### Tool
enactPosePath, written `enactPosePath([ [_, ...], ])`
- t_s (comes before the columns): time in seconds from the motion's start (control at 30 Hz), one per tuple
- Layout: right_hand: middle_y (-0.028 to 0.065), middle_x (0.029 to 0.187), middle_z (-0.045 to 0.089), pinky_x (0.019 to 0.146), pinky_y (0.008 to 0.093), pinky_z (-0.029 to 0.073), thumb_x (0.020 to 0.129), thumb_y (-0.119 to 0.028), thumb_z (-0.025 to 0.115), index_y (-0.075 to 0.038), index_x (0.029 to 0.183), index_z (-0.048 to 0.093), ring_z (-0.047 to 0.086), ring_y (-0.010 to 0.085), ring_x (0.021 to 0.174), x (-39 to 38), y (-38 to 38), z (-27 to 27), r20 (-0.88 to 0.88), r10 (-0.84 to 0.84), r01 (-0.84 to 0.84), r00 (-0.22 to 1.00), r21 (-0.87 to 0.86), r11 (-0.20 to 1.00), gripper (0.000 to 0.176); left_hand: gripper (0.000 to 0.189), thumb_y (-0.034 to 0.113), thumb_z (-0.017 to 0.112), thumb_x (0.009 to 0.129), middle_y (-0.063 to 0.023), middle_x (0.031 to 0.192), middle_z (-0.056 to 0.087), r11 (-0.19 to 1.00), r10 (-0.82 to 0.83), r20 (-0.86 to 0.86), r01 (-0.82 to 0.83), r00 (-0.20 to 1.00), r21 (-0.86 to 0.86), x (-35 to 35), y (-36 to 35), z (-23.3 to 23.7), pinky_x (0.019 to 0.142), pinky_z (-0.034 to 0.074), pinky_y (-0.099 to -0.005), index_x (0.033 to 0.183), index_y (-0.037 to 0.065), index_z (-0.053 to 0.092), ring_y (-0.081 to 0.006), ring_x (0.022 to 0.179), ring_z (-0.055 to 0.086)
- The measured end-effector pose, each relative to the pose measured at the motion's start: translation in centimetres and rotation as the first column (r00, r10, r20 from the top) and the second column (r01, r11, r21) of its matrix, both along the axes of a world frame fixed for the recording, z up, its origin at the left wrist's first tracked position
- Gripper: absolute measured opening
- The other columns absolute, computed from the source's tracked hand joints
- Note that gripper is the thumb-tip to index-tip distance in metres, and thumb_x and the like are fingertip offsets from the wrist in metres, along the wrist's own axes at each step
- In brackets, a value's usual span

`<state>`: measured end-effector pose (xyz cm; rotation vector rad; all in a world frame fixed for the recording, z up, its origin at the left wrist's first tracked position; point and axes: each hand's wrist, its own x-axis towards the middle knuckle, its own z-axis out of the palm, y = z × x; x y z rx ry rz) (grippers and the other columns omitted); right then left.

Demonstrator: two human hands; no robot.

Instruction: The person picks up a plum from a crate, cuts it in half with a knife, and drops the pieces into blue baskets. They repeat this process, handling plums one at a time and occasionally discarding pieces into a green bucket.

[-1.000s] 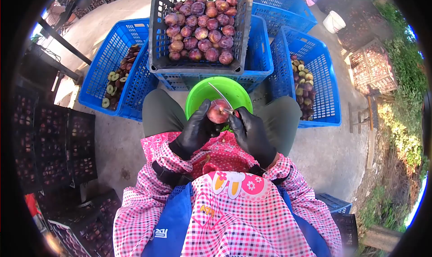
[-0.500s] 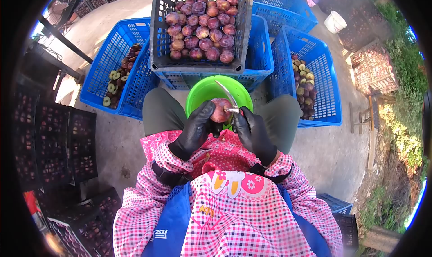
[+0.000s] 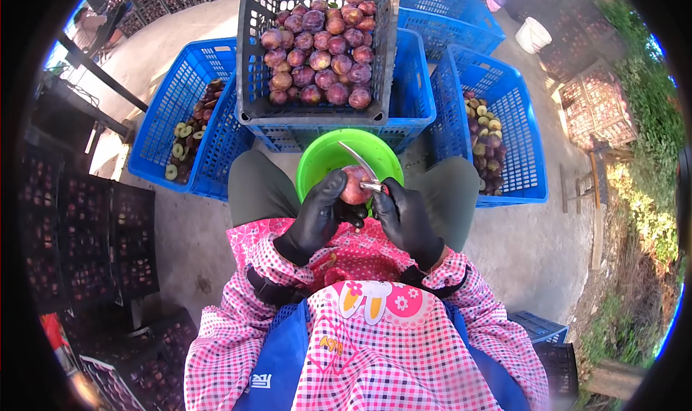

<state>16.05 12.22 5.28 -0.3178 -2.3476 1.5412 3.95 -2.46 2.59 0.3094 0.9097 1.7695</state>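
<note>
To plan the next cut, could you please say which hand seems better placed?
Probably the black-gloved right hand: it grips the curved metal knife at the round reddish plum, which the black-gloved left hand holds.

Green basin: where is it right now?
In the head view, the green basin is near the middle, between the left knee and right knee. The black crate is just beyond it; the plum in the left hand partly hides it.

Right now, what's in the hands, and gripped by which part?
Left hand: a plum, held around its left side. Right hand: a curved knife, held at its handle end, mostly hidden by the glove.
</note>
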Motion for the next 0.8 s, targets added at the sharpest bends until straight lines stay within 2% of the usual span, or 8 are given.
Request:
enactPosePath([
  [0.27,0.0258,0.073,0.057,0.058,0.0466,0.045,0.096,-0.022,0.058,0.0,0.094,0.055,0.06,0.0466,0.07,0.6,-1.0,0.1,0.121,-0.046,0.02,0.992,0.206,0.978,0.022,0.054,0.051,0.041,0.102,-0.0095,0.105,0.062,0.989,0.004,-0.411,-0.063,0.911,-0.13,0.2,0.0,2.4,0.058,0.051,-0.0267,0.13,0.006,0.049,-0.0143,0.075,0.061],
  [0.37,0.0184,0.068,0.058,0.053,0.0429,0.043,0.099,-0.027,0.055,-0.001,0.093,0.055,0.06,0.0373,0.059,0.3,-1.5,-1.4,-0.042,-0.086,0.094,0.995,0.242,0.966,0.027,0.054,0.049,0.045,0.101,-0.0094,0.106,0.062,0.986,0.038,-0.467,-0.111,0.883,-0.128,0.0,-0.1,1.7,0.058,0.051,-0.0259,0.131,0.004,0.049,-0.0138,0.077,0.061],
  [0.43,0.0061,0.064,0.057,0.048,0.0347,0.039,0.101,-0.038,0.052,-0.003,0.091,0.056,0.053,0.0197,0.049,0.1,-1.0,-2.2,0.113,0.095,-0.024,0.989,-0.514,0.857,0.036,0.053,0.045,0.047,0.101,-0.0092,0.107,0.062,0.999,-0.033,-0.241,0.021,0.97,-0.049,-1.2,-0.5,0.8,0.058,0.052,-0.0262,0.132,0.002,0.048,-0.014,0.079,0.061],
  [0.5,-0.0015,0.062,0.051,0.045,0.0213,0.032,0.103,-0.046,0.046,-0.008,0.091,0.057,0.043,0.0051,0.046,0.9,0.0,1.0,-0.208,0.493,-0.406,0.844,-0.849,0.337,0.042,0.054,0.042,0.049,0.101,-0.0098,0.111,0.061,0.999,0.005,-0.145,0.0,0.989,0.036,-1.8,-0.4,-0.1,0.066,0.053,-0.0285,0.135,0.001,0.047,-0.0163,0.086,0.062],
  [0.6,-0.0016,0.063,0.051,0.045,0.0204,0.033,0.105,-0.042,0.042,-0.007,0.094,0.056,0.042,0.0052,0.046,0.6,-0.5,1.6,-0.184,0.353,-0.34,0.917,-0.825,0.452,0.04,0.056,0.035,0.054,0.1,-0.0108,0.131,0.054,0.976,0.075,-0.012,-0.07,0.997,0.207,-3.3,-0.1,-1.5,0.087,0.054,-0.0362,0.145,0.006,0.037,-0.0204,0.114,0.058],
  [0.67,0.0029,0.066,0.057,0.048,0.0277,0.04,0.104,-0.036,0.047,-0.004,0.096,0.056,0.052,0.0128,0.048,-0.2,0.3,1.8,0.198,0.062,0.053,0.978,-0.526,0.849,0.033,0.057,0.035,0.055,0.1,-0.0109,0.134,0.052,0.979,0.125,-0.085,-0.109,0.988,0.174,-3.4,-0.1,-1.1,0.09,0.053,-0.0365,0.145,0.006,0.036,-0.0207,0.118,0.055],
  [0.7,0.0029,0.066,0.057,0.048,0.0277,0.04,0.104,-0.036,0.047,-0.004,0.096,0.056,0.052,0.0128,0.048,-0.4,0.0,1.3,0.205,0.069,0.051,0.976,-0.528,0.848,0.033,0.058,0.036,0.055,0.1,-0.0109,0.137,0.049,0.979,0.171,-0.152,-0.151,0.973,0.137,-3.2,-0.2,-1.2,0.092,0.053,-0.0368,0.146,0.006,0.035,-0.021,0.123,0.053],
  [0.8,0.0164,0.073,0.063,0.055,0.0425,0.047,0.099,-0.022,0.057,-0.002,0.1,0.054,0.064,0.0343,0.06,-0.5,-1.4,0.7,0.048,-0.035,0.035,0.998,0.007,0.999,0.02,0.056,0.032,0.057,0.1,-0.0093,0.133,0.053,0.986,0.161,-0.243,-0.142,0.957,0.092,-3.3,-0.4,-1.6,0.1,0.049,-0.0354,0.144,0.003,0.039,-0.02,0.121,0.054],
])
